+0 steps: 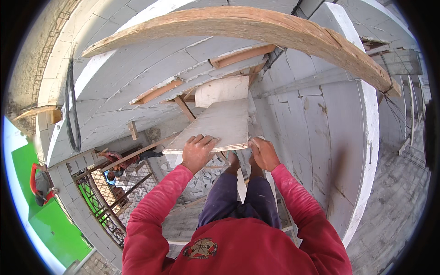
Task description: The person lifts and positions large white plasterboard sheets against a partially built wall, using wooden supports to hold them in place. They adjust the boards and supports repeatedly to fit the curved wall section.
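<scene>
A pale plywood board (pixel 217 126) extends away from me at about waist height, its layered near edge facing me. My left hand (pixel 198 152) is closed on the near left part of this edge, fingers lying over the top. At the near right corner my right hand (pixel 263 153) grips the board, thumb toward the edge. Beyond it, a second plywood piece (pixel 222 90) meets or overlaps the board's far end; I cannot tell whether they are joined. My legs and feet show below the board, partly hidden by it.
A rough timber beam (pixel 238 20) crosses ahead. Light block walls rise left and right, the right wall (pixel 307 123) close by. A metal grille (pixel 119 192), rubble (pixel 201 181) and one person (pixel 121 160) are below; another person (pixel 42 185) is far left. A dark cable (pixel 71 107) hangs left.
</scene>
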Tool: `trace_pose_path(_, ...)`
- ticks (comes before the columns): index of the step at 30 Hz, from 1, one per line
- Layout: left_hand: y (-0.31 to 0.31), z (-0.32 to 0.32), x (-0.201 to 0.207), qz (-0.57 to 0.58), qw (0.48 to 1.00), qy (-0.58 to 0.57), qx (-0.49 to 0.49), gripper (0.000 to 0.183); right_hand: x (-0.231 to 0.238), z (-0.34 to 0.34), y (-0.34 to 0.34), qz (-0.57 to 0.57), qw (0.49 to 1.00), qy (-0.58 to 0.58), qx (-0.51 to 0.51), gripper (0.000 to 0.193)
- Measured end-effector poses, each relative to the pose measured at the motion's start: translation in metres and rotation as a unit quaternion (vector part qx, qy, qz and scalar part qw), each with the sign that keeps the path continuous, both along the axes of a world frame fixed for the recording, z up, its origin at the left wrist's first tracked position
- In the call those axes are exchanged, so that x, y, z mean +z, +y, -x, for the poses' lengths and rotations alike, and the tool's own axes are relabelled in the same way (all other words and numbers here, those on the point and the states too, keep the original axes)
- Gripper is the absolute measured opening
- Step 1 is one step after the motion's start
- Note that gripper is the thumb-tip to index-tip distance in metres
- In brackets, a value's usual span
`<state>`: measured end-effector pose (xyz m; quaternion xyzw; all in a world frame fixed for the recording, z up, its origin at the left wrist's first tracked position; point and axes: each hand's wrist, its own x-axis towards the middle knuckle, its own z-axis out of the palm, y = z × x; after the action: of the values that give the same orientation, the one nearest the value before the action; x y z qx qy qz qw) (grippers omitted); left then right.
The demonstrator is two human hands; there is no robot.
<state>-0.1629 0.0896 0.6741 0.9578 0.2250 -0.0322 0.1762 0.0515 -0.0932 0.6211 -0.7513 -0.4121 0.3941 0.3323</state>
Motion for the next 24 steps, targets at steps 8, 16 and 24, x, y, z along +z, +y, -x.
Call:
trace_pose_path(8, 0.009, 0.019, -0.005, -0.011, 0.999, -0.048, 0.000, 0.053, 0.043, -0.026, 0.026, 0.115, 0.980, -0.026, 0.159, 0.031)
trace_pose_path(16, 0.048, 0.044, 0.015, 0.047, 0.989, -0.015, 0.138, 0.036, 0.013, -0.071, -0.033, 0.060, 0.995, 0.004, -0.080, 0.034)
trace_pose_path(24, 0.123, 0.024, 0.008, -0.052, 0.994, 0.029, 0.094, 0.031, -0.302, 0.023, -0.252, 0.338, 0.882, 0.173, -0.279, 0.031)
